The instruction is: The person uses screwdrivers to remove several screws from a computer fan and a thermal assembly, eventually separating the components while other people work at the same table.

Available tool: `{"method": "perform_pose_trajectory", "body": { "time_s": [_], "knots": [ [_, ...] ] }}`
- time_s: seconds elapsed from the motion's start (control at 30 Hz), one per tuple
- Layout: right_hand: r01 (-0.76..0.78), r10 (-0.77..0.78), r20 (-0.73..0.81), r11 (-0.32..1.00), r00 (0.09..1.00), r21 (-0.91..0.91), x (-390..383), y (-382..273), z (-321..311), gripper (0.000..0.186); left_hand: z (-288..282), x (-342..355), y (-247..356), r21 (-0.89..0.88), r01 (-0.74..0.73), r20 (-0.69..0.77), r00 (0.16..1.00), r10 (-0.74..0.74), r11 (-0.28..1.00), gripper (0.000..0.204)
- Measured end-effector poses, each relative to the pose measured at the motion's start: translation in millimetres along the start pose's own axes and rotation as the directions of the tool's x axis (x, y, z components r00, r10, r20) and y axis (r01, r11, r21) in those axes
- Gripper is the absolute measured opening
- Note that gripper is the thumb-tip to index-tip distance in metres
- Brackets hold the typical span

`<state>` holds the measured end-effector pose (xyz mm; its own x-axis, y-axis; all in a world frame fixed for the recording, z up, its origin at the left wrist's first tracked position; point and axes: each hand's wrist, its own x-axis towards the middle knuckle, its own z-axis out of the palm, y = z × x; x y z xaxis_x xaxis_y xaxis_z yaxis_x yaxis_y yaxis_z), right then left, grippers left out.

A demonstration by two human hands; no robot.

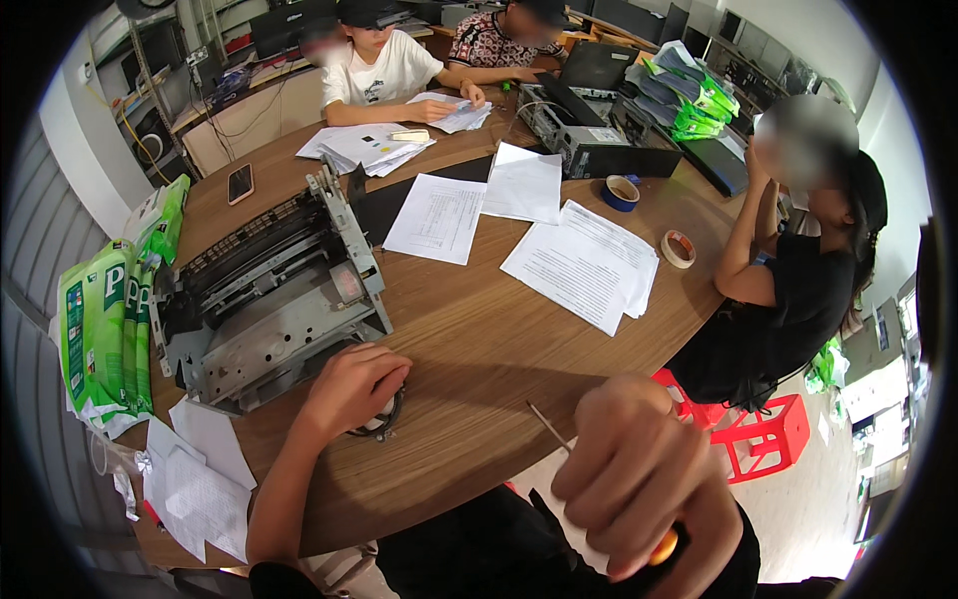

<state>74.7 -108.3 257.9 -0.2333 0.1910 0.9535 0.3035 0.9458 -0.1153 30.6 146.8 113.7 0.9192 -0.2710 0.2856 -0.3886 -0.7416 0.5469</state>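
Observation:
A stripped metal printer frame (269,329) with dark rollers lies on the wooden table at my left. By its near right corner my left hand (361,389) rests with fingers curled in; whatever may be inside them is hidden. A dark cable (383,424) loops on the table just under that hand. My right hand (639,469) is raised close to the camera, past the table's near edge, closed around a screwdriver (548,423). Its thin shaft points up and left, and an orange handle end shows below the fist.
Printed sheets (584,262) lie mid-table near a blue tape roll (621,193) and a tan tape roll (679,249). Green paper packs (100,319) stand left. An opened computer case (589,135) sits far back. Several people sit around; a red stool (763,439) stands right.

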Motion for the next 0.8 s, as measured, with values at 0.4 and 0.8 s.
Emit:
{"method": "perform_pose_trajectory", "body": {
  "time_s": [0.4,0.8],
  "knots": [
    [-0.889,0.261,-0.962,0.418,-0.08,0.187,-180.6,93.8,-245.9,0.031,2.9,2.1,1.2,-0.035,-0.014,-0.031,0.999,0.013,0.999,0.016],
    [-0.78,0.201,-0.926,0.498,-0.32,0.378,-290.1,86.0,-287.7,0.025,5.2,-0.5,-4.0,-0.019,-0.01,-0.017,1.0,0.009,1.0,0.016]
  ]
}}
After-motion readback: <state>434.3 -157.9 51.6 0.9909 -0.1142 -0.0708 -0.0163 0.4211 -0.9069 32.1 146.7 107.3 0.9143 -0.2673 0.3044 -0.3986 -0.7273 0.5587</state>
